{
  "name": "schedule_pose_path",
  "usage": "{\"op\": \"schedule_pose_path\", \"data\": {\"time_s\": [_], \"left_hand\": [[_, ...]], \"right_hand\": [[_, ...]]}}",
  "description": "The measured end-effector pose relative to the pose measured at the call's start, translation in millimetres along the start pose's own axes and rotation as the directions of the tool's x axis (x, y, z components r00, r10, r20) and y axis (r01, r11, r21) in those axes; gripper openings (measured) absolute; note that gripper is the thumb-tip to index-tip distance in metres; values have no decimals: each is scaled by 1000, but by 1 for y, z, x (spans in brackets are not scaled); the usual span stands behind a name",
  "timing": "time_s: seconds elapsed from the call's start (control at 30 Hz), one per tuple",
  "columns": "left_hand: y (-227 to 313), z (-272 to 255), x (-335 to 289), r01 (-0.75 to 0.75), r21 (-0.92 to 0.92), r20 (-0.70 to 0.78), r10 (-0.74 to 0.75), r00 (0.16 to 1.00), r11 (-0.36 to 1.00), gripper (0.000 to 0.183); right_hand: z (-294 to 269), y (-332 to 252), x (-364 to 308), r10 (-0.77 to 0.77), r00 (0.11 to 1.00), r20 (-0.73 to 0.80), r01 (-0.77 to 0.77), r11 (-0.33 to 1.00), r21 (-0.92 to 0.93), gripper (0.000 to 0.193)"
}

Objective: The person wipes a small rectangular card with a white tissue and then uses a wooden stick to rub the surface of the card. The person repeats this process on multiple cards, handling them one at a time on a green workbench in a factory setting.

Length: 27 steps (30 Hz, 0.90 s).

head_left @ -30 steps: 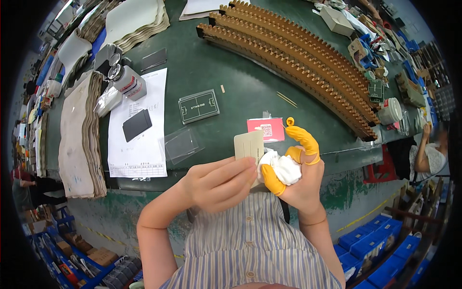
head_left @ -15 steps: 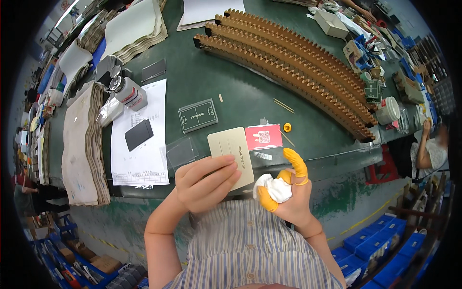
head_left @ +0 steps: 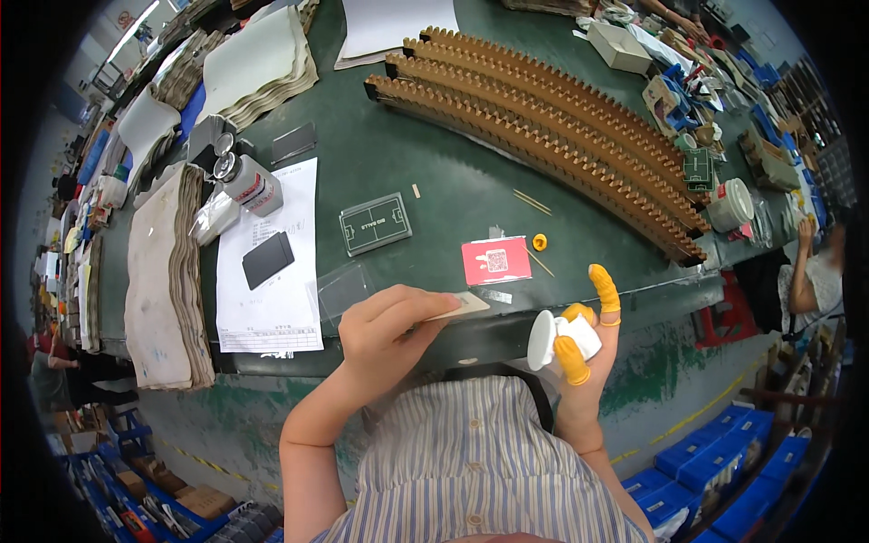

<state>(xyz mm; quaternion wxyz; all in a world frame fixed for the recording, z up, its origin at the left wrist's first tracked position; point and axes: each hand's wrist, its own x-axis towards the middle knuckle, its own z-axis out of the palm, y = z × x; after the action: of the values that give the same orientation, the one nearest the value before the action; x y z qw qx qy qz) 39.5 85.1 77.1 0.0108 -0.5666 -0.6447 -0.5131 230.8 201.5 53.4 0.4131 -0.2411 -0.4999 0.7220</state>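
My left hand (head_left: 385, 330) pinches a beige card (head_left: 469, 306) between thumb and fingers, over the table's near edge. The card is tilted so that it shows almost edge-on. To its right, my right hand (head_left: 587, 385) wears yellow finger cots and grips a wad of white cloth (head_left: 542, 340). The cloth has a smooth, rounded face turned toward the card, with a gap between the two. My right index finger points up. Beyond the hands lie a pink card with a square code (head_left: 495, 261), a loose yellow finger cot (head_left: 539, 242) and a stack of dark green cards (head_left: 376, 224).
Long slotted wooden racks (head_left: 543, 136) stretch across the green table (head_left: 462, 176). At left, a metal-topped bottle (head_left: 252, 184) and dark cards (head_left: 268, 260) rest on a printed sheet (head_left: 272, 321), beside stacked worn sheets (head_left: 163, 281). Thin wooden sticks (head_left: 532, 202) lie near the middle.
The beige card has turned from face-on to nearly edge-on in my left hand. My right hand has moved right with the white cloth, whose rounded face now shows.
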Motion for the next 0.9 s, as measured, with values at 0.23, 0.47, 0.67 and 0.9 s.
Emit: {"op": "schedule_pose_path", "data": {"time_s": [0.23,0.47,0.67,0.9], "left_hand": [[24,-7,11,742,-481,290,-713,638,467,11],[10,3,0,354,-283,106,-338,935,891,19],[2,9,-5,288,-265,93,-273,957,920,21],[-5,15,-6,175,-216,19,-175,984,960,24]], "right_hand": [[-14,6,7,-131,987,-89,124,989,-81,80],[-33,12,17,-282,936,-210,228,942,-248,78],[-40,14,19,-318,914,-254,244,927,-284,76],[-45,21,22,-339,909,-240,245,904,-349,68]]}}
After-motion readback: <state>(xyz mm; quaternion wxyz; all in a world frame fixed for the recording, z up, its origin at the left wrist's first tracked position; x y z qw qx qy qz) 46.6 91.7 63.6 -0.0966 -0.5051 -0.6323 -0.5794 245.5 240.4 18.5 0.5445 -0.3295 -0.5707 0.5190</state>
